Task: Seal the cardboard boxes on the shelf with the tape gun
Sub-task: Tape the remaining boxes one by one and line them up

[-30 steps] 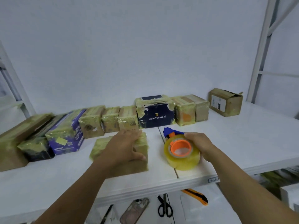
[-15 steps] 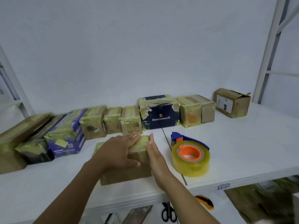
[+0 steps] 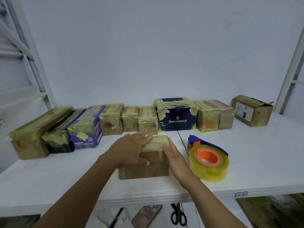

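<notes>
Black-handled scissors (image 3: pixel 178 217) and a phone (image 3: pixel 146 216) lie on the level below. White shelf (image 3: pixel 246 162): one brown cardboard box (image 3: pixel 148 168), partly tape-wrapped, near the front. Left hand (image 3: pixel 130 150) lies flat on its top, fingers straight. Right hand (image 3: pixel 176 157) lies flat against its right side, fingers straight and together. Tape gun (image 3: pixel 208 160), blue frame, orange core, rests unheld just beside the right hand. Rear row: taped boxes (image 3: pixel 111 119) side by side, among them a navy box (image 3: pixel 176 120) marked BENLYDESIGN. Far right, apart: a brown carton (image 3: pixel 252 111).
</notes>
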